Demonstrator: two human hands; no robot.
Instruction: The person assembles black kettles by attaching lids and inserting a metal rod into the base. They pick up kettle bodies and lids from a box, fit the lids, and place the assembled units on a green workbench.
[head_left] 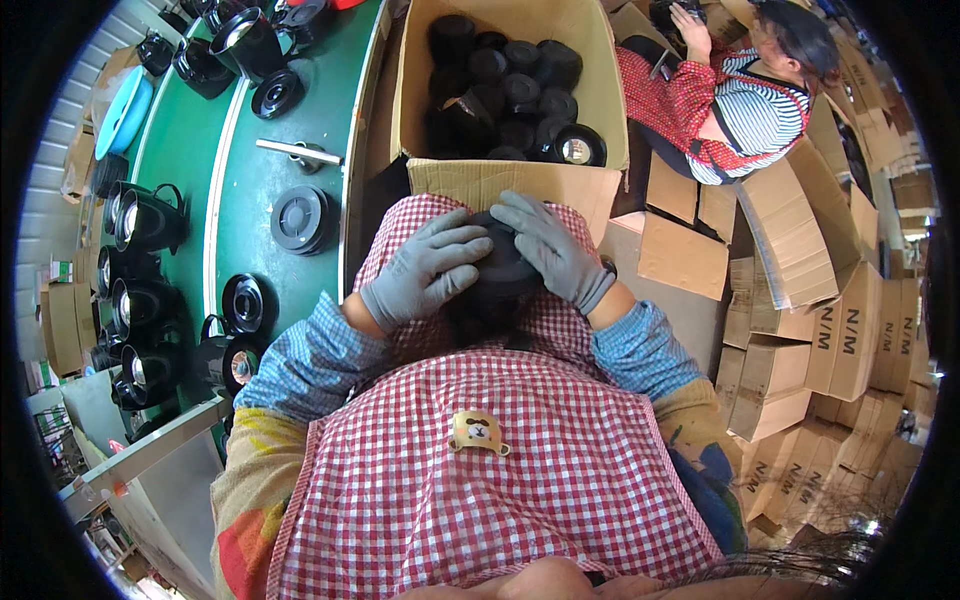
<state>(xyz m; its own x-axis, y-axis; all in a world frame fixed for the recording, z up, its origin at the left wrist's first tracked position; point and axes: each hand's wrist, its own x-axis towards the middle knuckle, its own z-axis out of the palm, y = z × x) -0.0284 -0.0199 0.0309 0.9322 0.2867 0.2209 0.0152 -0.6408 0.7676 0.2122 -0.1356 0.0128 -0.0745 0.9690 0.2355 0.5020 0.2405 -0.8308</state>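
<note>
A round black lid [503, 268] lies between my hands, over my lap. Beneath it a dark body [485, 322] shows in part, too shadowed to make out well. My left hand [425, 265], in a grey glove, presses its fingers over the lid's left side. From the right, my right hand [555, 250], gloved alike, curls over the rim and upper side. Just beyond my knees stands an open cardboard box [515, 182] holding several black round parts [520, 90].
To the left runs a green workbench [255, 215] with a black round lid [302, 220], a metal-handled tool [300, 152] and several black jugs [148, 218]. A light-blue basin [124, 112] is at its far left. Cardboard cartons [770, 385] pile up at right, near another person [740, 110].
</note>
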